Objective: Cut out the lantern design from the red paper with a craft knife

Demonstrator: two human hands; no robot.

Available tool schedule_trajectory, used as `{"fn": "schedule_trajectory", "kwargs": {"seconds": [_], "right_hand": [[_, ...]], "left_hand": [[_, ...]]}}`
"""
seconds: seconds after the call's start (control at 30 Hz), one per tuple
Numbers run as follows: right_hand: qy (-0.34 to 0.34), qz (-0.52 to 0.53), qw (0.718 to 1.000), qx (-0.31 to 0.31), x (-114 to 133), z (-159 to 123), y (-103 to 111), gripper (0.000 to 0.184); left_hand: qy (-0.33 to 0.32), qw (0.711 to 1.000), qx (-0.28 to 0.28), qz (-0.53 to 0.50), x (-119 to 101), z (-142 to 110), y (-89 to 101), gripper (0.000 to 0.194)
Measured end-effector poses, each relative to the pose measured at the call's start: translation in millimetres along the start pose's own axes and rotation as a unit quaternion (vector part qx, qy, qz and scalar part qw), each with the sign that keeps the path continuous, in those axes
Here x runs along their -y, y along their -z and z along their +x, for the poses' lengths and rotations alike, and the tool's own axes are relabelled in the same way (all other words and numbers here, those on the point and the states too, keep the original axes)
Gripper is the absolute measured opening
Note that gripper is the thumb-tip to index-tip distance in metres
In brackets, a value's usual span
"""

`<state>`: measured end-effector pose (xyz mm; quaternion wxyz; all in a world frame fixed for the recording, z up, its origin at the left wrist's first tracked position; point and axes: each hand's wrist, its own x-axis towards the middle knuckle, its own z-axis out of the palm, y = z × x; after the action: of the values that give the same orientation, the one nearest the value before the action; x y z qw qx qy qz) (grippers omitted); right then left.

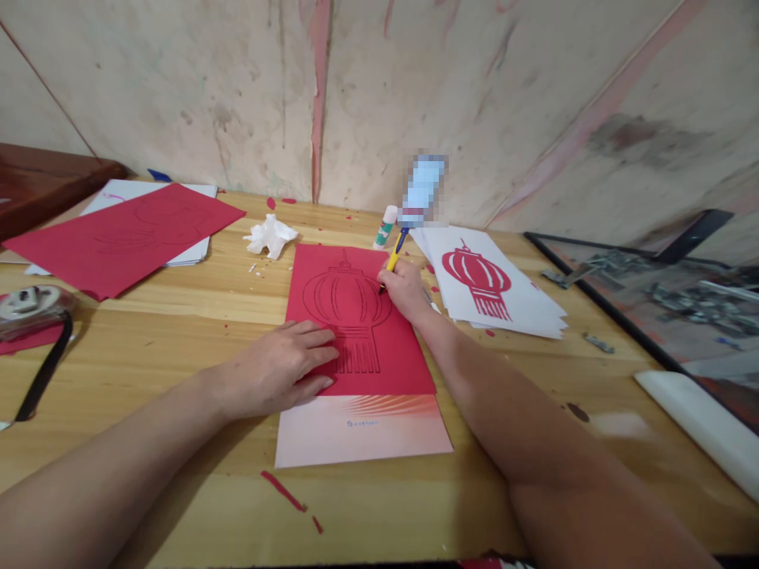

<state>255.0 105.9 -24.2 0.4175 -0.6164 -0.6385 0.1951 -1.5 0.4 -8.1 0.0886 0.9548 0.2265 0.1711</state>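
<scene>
My right hand (405, 287) grips a yellow pen (394, 254) with a dark blue end. Its dark tip meets a sheet of red paper (303, 276) at the right edge of a lantern outline drawn in black. The outline has a hook on top, a ribbed round body and a fringe below. Flat on the lower left of this sheet rests my left hand (290, 362), fingers stretched out, covering part of the fringe. A pale booklet (356, 442) with an orange pattern sticks out from under the red paper towards me.
A glue stick (385, 227) and a blurred-out phone (424, 186) stand behind. White sheets with a red paper lantern (477, 276) lie right, another red sheet (124, 245) left. Crumpled tissue (271, 235), a tape dispenser (35, 308), red scraps (283, 490) and a black-rimmed glass panel (640, 284) surround the work.
</scene>
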Motion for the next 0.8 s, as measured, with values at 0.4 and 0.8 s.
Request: {"fn": "schedule_trajectory", "kwargs": {"seconds": [0.4, 0.8], "right_hand": [[-0.001, 0.006, 1.0, 0.007, -0.3, -0.1, 0.1, 0.012], [-0.003, 0.007, 1.0, 0.003, -2.9, 1.5, -0.2, 0.011]], "left_hand": [[-0.001, 1.0, 0.0, 0.004, 0.0, -0.2, -0.3, 0.028], [0.0, 1.0, 0.004, 0.007, 0.1, -0.4, 0.1, 0.028]]}}
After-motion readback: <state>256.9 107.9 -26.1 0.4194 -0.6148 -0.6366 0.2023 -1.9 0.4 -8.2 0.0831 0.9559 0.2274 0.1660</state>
